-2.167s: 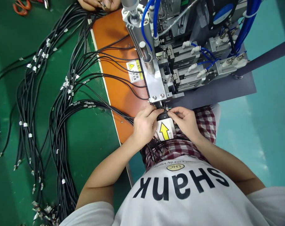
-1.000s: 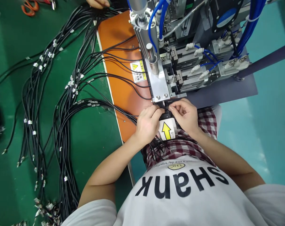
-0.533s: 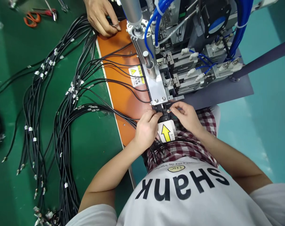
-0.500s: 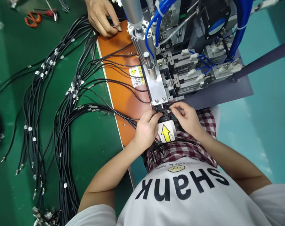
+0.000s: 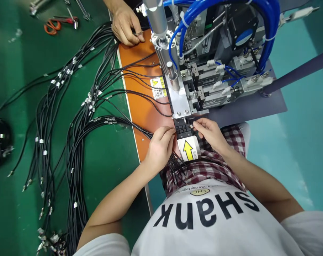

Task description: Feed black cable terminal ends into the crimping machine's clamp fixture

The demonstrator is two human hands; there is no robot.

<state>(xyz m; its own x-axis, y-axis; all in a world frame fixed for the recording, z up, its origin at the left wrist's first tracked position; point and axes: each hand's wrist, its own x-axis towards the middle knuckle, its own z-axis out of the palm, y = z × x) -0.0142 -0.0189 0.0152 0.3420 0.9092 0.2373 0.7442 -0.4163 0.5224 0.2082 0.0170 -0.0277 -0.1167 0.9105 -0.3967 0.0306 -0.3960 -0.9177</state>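
And here's the layout: the pneumatic machine (image 5: 204, 71) sits ahead and to the right, with the work board (image 5: 140, 121) running along its left side and cables lying across it. Further left, on the bench mat (image 5: 17, 149), the cable bundles (image 5: 76, 156) sprawl, with the scissors (image 5: 51, 28) up beyond them. At the machine's near end sits the clamp block (image 5: 182, 128), the left hand (image 5: 158, 153) just left of it, the right hand (image 5: 211, 135) just right, and a co-worker's hand (image 5: 125, 25) at the board's far end.
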